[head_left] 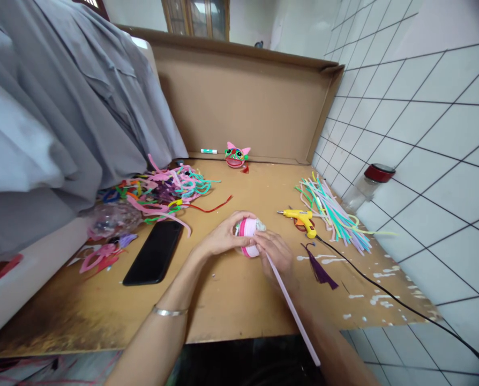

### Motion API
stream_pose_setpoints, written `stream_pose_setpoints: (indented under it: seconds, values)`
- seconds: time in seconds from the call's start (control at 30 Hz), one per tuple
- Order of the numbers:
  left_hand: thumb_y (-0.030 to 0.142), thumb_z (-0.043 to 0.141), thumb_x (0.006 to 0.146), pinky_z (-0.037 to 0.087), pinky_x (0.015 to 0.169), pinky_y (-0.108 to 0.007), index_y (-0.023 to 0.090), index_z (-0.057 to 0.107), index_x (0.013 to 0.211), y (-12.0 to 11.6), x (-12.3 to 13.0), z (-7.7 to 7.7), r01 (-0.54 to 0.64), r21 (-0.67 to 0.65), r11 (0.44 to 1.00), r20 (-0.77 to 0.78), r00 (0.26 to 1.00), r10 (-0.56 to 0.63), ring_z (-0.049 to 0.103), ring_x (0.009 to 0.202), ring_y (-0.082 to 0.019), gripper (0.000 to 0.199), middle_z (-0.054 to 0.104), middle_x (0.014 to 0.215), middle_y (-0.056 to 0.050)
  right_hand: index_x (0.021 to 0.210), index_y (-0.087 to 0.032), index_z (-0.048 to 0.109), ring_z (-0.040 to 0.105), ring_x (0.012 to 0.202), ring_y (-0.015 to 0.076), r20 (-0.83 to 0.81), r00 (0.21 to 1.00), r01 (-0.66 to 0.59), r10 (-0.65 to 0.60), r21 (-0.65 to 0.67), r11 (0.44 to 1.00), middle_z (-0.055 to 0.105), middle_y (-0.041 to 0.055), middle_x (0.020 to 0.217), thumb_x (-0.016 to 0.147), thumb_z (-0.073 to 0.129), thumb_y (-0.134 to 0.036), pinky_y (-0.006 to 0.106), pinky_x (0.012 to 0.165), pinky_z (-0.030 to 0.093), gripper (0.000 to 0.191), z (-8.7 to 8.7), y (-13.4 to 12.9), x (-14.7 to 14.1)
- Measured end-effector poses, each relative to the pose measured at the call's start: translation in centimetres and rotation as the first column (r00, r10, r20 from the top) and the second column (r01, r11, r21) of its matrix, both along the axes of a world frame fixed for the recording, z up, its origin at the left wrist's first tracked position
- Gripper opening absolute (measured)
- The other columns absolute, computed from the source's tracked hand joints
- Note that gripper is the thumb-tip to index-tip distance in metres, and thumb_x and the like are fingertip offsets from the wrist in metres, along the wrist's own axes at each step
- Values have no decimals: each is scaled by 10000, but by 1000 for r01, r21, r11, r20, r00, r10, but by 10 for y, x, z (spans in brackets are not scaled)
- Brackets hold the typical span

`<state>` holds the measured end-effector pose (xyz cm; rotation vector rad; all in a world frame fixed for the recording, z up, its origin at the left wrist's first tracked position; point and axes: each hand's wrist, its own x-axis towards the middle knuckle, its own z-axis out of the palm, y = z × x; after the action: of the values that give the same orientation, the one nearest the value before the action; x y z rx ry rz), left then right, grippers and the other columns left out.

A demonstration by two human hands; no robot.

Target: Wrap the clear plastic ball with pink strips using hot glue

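Head view: had the roll (248, 237) up close between both hands over the middle of the board (227, 313), couldn't tell whether resting on it or just clear of it. Grasped the roll with the left hand (226, 231), fingers curled round the far side and thumb laid across the front. Pinched the strip (292, 308) in the right hand (276, 253), right up at the roll's near right side, with the long tail running down alongside the right forearm. Couldn't make out the exact finger hold there, or any glue under the strip. Looked like winding pale pink on next to the hotter pink band, so probably called for a firm left thumb on the joint and only a light pull from the right. Likely worked better turning the roll in small bits than hauling on the strip, laying each wrap flush against its neighbour, no gaps, no overlap. Risked crushing the roll or twisting the strip with too much tension, at a guess. Had the glue gun (301, 219) just off to the right, nozzle pointing toward the hands, so best treated as hot. Also wanted that loose tail clear of the tassel (321, 271) and the cord (368, 271).
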<state>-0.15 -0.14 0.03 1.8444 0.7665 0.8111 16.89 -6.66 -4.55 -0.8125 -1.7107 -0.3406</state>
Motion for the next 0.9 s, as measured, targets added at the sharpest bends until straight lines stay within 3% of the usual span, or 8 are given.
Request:
stream_pose_setpoints:
  seconds: [0.5, 0.67, 0.9]
  values:
    - [379, 757, 707, 405, 1055, -400, 184, 546, 1241, -3, 0, 4, 12, 11, 1000, -3, 1000, -12, 532, 1170, -267, 606, 573, 1261, -93, 1072, -166, 680, 691, 977, 183, -8, 1000, 13, -13, 13, 1000, 741, 106, 1003, 914, 472, -115, 356, 902, 576, 266, 2, -1, 1]
    - [395, 745, 715, 394, 1072, -410, 192, 571, 1243, -4, 1, 5, 15, 15, 1000, -3, 1000, -15, 529, 1194, -278, 592, 584, 1268, -94, 1091, -159, 676, 687, 1012, 192, 93, 996, 11, -6, -54, 998, 734, 110, 1049, 907, 498, -111, 361, 923, 570, 260, 6, -4, 6]
    - [397, 734, 730, 389, 1078, -400, 200, 602, 1203, -2, 0, 4, 46, 63, 997, -10, 999, -46, 537, 1191, -265, 530, 579, 1252, -91, 1071, -162, 687, 686, 1016, 195, 74, 997, 32, -26, -75, 997, 737, 114, 1044, 913, 491, -116, 372, 929, 567, 256, 9, -7, 4]
